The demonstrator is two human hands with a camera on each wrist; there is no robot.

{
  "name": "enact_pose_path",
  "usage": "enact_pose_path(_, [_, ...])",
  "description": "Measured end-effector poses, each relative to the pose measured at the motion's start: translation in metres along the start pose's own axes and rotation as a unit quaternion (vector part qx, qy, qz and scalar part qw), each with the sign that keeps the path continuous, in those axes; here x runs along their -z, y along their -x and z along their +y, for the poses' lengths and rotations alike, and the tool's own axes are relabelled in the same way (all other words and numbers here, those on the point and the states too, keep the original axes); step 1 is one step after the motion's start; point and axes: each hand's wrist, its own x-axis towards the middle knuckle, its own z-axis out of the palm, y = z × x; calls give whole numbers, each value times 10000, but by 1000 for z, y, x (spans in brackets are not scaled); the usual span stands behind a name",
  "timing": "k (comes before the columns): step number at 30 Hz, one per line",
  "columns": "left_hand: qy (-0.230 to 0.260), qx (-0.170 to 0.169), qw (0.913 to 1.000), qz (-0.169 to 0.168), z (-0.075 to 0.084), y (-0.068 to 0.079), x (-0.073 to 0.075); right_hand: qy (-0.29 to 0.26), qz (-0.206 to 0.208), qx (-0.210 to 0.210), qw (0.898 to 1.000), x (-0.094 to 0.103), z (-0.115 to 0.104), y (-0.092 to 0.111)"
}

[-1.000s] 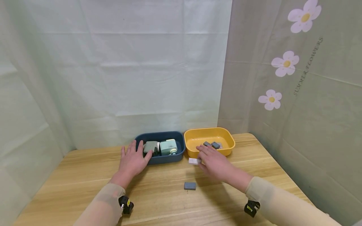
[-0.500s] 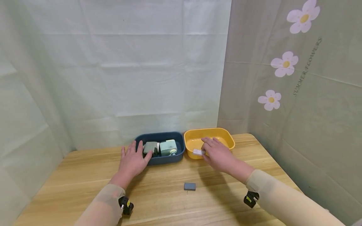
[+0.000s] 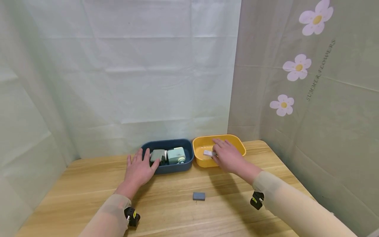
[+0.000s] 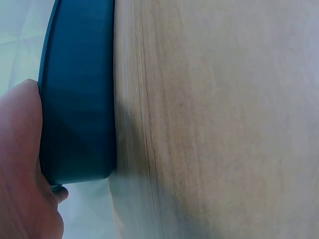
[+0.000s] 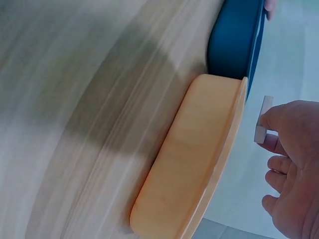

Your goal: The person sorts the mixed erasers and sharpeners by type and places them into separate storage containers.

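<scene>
My right hand (image 3: 229, 158) pinches a small whitish rectangular block (image 3: 209, 153) between thumb and fingers, above the yellow bin (image 3: 204, 162). In the right wrist view the block (image 5: 263, 119) stands clear of the bin's rim, its other fingers curled. My left hand (image 3: 138, 169) rests on the left end of the dark blue bin (image 3: 174, 169), fingers spread; the left wrist view shows the thumb against that bin's wall (image 4: 79, 99). A dark grey block (image 3: 199, 196) lies on the table. The right hand hides part of the yellow bin's inside.
Inside the blue bin sit a grey-green item (image 3: 158, 154) and a pale mint box-shaped item (image 3: 176, 155), their kinds unclear. Both bins stand side by side at the back of the wooden table (image 3: 165, 210), before a hanging cloth (image 3: 148, 82).
My right hand has lifted the whitish block from in front of the yellow bin up and over it, covering the grey blocks seen inside earlier. The left hand has stayed put.
</scene>
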Motion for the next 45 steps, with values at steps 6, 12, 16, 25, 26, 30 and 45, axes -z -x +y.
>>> enact_pose_path(6, [-3,108,9999,17,7,14,-2,-8,-89,-33,10000,0,5,-1])
enact_pose_path(12, [-5,202,9998,83,14,27,-3,29,-104,-15,9999,0,9,1])
enact_pose_path(16, [-10,256,9996,99,18,34,-4,75,-183,-27,9998,0,12,0])
enact_pose_path(25, [-3,257,9996,141,20,36,-2,117,-303,-207,9993,0,17,-10])
enact_pose_path(26, [-13,257,9996,139,20,36,-2,102,-333,-245,9991,-1,17,-11])
enact_pose_path(30, [-36,265,9996,129,20,36,-1,86,-403,-320,9986,0,17,-13])
enact_pose_path(45, [-7,89,9999,64,7,8,2,202,-676,-691,9951,-12,22,-35])
